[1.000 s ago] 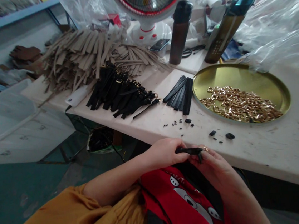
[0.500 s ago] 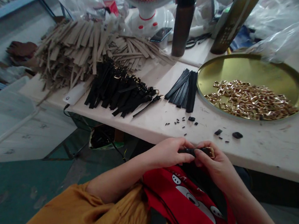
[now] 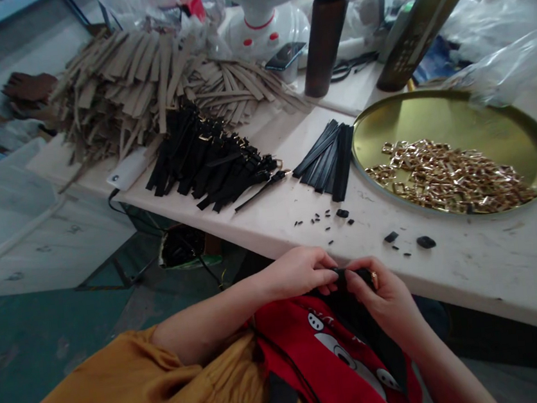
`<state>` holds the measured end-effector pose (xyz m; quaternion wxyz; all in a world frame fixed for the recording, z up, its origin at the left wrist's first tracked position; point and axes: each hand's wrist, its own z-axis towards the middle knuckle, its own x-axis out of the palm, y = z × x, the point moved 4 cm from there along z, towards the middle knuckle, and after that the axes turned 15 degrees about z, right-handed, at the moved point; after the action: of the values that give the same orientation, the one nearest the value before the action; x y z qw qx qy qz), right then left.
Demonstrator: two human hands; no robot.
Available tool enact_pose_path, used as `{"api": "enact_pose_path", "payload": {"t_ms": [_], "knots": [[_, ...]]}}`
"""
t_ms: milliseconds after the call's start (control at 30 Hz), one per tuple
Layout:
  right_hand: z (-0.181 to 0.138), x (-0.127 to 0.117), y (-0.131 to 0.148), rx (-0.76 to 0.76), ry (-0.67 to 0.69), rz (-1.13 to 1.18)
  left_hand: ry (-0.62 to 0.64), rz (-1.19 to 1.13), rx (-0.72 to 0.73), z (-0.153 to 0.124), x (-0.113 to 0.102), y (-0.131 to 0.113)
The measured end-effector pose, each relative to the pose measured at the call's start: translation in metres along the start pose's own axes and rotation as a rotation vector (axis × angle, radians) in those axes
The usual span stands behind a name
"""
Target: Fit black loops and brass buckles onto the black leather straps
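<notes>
Just in front of the table edge, above my lap, both hands grip one short black strap (image 3: 340, 278) with a gold buckle (image 3: 374, 277) at its right end. My left hand (image 3: 306, 273) pinches the strap's left part between thumb and fingers. My right hand (image 3: 378, 289) is closed round the buckle end, thumb pressed on the strap, so much of it is hidden. Beyond the hands, a fan of plain black strips (image 3: 326, 159) lies on the table. To its left is a heap of black straps with gold buckles (image 3: 215, 159).
A gold tray (image 3: 526, 127) full of small gold buckles (image 3: 459, 176) stands at the right. Black scraps (image 3: 426, 242) lie near the table edge (image 3: 482, 287). Behind are a pile of beige strips (image 3: 124, 82), a brown bottle (image 3: 329, 33), scissors (image 3: 350, 67) and a white fan (image 3: 263, 30).
My hands have drawn slightly closer together on the strap, and less of it shows between them. The buckle is turned and more covered by my right hand. The view has shifted slightly.
</notes>
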<state>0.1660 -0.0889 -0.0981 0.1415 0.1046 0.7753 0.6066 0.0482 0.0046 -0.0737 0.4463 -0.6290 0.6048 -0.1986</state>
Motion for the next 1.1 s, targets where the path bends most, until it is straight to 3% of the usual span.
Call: {"api": "enact_pose_path", "payload": {"t_ms": [100,167,367,533,667,800,1000,1100], "knots": [[-0.002,-0.004,0.003,-0.049,0.085,-0.077,0.012,0.122,0.024,0.001,0.003,-0.006],[-0.005,-0.006,0.003,-0.066,0.074,-0.085,0.022,0.188,0.048,0.001,0.004,-0.012],[-0.014,-0.009,-0.004,-0.002,-0.181,0.107,0.054,0.215,0.156,-0.001,0.007,-0.025],[-0.016,-0.002,-0.01,0.015,-0.295,0.225,0.021,0.13,0.041,0.001,0.013,-0.017],[-0.022,0.001,-0.012,0.008,-0.278,0.178,0.094,0.231,-0.004,-0.001,0.016,-0.013],[-0.028,0.001,-0.009,-0.016,-0.267,0.157,0.192,0.418,0.073,-0.006,0.016,-0.016],[-0.032,0.002,-0.012,0.016,-0.224,0.241,0.055,0.46,0.092,-0.007,0.02,-0.014],[-0.035,0.003,-0.017,0.075,-0.162,0.326,0.045,0.499,0.073,-0.009,0.024,-0.011]]}}
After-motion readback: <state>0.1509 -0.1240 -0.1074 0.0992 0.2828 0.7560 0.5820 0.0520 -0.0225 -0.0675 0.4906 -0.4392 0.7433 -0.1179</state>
